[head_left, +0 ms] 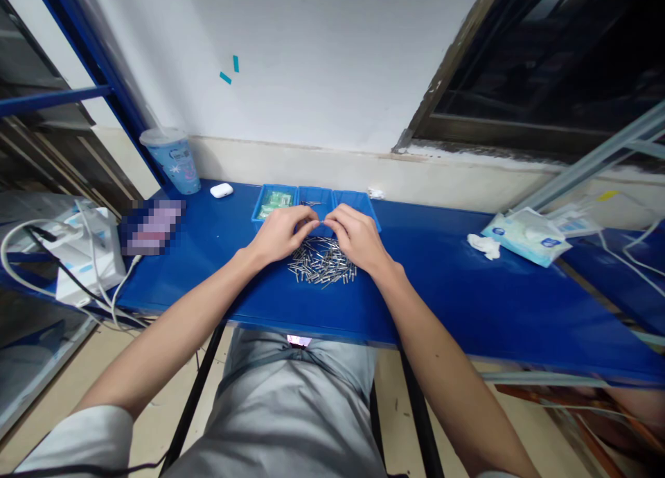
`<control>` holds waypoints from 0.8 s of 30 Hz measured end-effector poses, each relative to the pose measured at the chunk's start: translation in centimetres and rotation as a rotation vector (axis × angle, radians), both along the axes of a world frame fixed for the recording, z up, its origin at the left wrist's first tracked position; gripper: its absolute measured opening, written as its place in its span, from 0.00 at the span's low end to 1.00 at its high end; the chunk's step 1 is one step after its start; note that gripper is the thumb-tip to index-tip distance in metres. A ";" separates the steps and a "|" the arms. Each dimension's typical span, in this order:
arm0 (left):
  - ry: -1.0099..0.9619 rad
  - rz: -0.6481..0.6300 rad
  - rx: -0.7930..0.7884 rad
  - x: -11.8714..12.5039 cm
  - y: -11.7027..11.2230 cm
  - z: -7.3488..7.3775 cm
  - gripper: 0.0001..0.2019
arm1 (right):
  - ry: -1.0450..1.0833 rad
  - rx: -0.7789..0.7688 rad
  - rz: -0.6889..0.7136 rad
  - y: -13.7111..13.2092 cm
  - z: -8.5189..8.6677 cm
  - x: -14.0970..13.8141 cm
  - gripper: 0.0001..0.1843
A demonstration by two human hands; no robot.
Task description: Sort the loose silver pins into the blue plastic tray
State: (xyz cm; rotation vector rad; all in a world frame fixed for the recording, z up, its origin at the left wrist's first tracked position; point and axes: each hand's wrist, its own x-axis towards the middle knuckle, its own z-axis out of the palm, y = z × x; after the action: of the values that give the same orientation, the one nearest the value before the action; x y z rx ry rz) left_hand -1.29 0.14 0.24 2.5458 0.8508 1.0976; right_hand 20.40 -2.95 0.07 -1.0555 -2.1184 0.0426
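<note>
My left hand (285,232) and my right hand (355,234) meet fingertip to fingertip, pinching the two ends of a small metal pin (321,222) between them. Fingers cover most of that pin. Just below lies a loose heap of short silvery metal pins (325,264) on the blue table (436,277). Behind my hands stand joined blue bins: the left bin (256,213) holds small green-and-clear packets (276,201), the middle bin (315,192) has a few thin metal pieces, and the right bin (353,197) is partly hidden by my hand.
Along the back left are a lidded blue cup (179,163) and a white earbud case (222,190). A power strip (93,256) with cables sits at the left edge, near a blurred phone (154,227). A tissue pack (527,235) and crumpled tissue (484,246) lie right.
</note>
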 end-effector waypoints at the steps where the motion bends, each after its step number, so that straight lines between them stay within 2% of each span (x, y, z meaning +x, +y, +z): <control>1: -0.006 0.007 0.000 0.0 0.0 0.0 0.10 | 0.011 0.011 -0.006 0.0 0.0 0.0 0.13; 8: -0.071 0.043 0.022 -0.1 0.0 0.4 0.11 | 0.120 0.145 -0.079 0.0 0.4 0.7 0.11; 13: -0.073 0.059 0.002 -0.5 0.2 0.4 0.11 | 0.333 0.318 -0.321 -0.5 1.5 1.8 0.12; 18: 0.123 -0.073 -0.070 -0.3 0.1 0.1 0.12 | 0.464 0.468 -0.497 -1.0 1.8 2.5 0.17; 21: 0.280 -0.121 -0.101 -0.1 0.2 -0.1 0.13 | 0.471 0.404 -0.515 -0.6 1.4 2.7 0.18; 24: 0.431 -0.147 -0.158 0.0 0.3 -0.1 0.14 | 0.378 0.287 -0.532 0.4 0.9 3.0 0.15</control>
State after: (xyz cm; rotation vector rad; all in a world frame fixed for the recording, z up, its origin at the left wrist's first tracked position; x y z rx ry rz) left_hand -1.30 0.42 0.15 2.6952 0.7887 0.4238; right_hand 23.41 -2.52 0.95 -1.2832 -1.4128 -0.2880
